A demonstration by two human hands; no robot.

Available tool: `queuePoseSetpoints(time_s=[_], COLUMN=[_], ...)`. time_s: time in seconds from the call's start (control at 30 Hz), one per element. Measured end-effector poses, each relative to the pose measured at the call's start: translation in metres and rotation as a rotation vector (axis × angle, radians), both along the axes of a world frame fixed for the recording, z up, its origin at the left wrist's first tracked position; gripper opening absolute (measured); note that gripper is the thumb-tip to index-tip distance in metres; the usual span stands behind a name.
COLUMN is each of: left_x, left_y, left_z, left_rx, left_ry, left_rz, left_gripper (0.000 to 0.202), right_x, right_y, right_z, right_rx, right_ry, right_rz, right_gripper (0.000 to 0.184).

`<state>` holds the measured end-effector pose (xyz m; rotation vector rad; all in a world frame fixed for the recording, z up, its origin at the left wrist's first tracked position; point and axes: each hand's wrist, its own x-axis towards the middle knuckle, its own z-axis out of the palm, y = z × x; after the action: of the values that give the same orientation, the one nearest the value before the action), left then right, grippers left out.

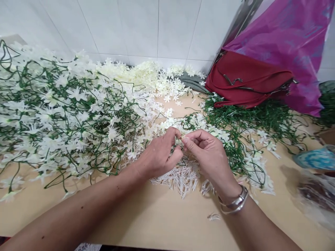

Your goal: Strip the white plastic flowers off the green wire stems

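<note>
My left hand is closed, thumb and fingers pinching a small artificial flower whose pale petals are partly hidden. Right up against it, my right hand pinches a thin white stamen at the flower's middle. A metal bangle circles the right wrist. Below both hands lies a heap of loose white stamens. Just beyond the fingertips are loose white petals. Several dark green stems lie beside my right hand.
A large pile of white flowers on green stems covers the left of the table. Cream petals lie by the tiled wall. At the right are a red bag, a purple plastic sheet and a clear plastic bag.
</note>
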<state>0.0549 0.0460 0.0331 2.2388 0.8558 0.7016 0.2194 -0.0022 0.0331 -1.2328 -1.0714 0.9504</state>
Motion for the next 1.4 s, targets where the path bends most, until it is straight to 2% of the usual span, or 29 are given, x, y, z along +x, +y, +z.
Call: queuePoseSetpoints(time_s=[0.07, 0.2, 0.37, 0.5, 0.67, 0.77, 0.87, 0.97, 1.13, 1.27, 1.4], left_x=[0.000, 0.002, 0.002, -0.003, -0.011, -0.015, -0.016, -0.016, -0.017, -0.020, -0.020], left_y=[0.002, 0.007, 0.010, 0.013, 0.026, 0.034, 0.038, 0.038, 0.036, 0.034, 0.031], left_z=[-0.001, -0.006, -0.009, -0.011, -0.013, -0.013, -0.012, -0.008, 0.000, 0.007, 0.007], left_rx=[-0.032, -0.019, 0.128, 0.206, 0.336, 0.344, 0.325, 0.306, 0.255, 0.374, 0.412], left_ry=[-0.013, -0.076, -0.203, -0.108, 0.092, 0.180, 0.159, 0.090, -0.074, -0.085, -0.067], left_rz=[0.014, 0.038, 0.054, -0.035, -0.183, -0.206, -0.243, -0.271, -0.194, -0.097, -0.163], left_gripper=[0.012, 0.017, 0.012, 0.019, 0.035, 0.028, 0.017, 0.015, 0.017, 0.018, 0.017], right_x=[-0.001, -0.004, 0.000, 0.006, 0.010, 0.012, 0.013, 0.013, 0.015, 0.015, 0.015], right_y=[0.001, 0.004, 0.008, 0.010, 0.012, 0.012, 0.012, 0.012, 0.011, 0.007, 0.004], right_z=[-0.001, -0.007, -0.013, -0.010, -0.004, -0.003, -0.002, -0.002, 0.001, 0.004, 0.000], right_rx=[-0.021, -0.040, -0.019, 0.005, -0.017, -0.025, -0.008, 0.004, 0.016, 0.067, 0.069], right_ry=[0.027, 0.188, 0.225, 0.263, 0.448, 0.494, 0.479, 0.455, 0.431, 0.347, 0.156], right_rz=[0.007, 0.012, -0.035, -0.062, -0.075, -0.071, -0.069, -0.069, -0.060, 0.007, 0.118], right_gripper=[0.022, 0.025, 0.022, 0.022, 0.032, 0.035, 0.035, 0.034, 0.033, 0.025, 0.016])
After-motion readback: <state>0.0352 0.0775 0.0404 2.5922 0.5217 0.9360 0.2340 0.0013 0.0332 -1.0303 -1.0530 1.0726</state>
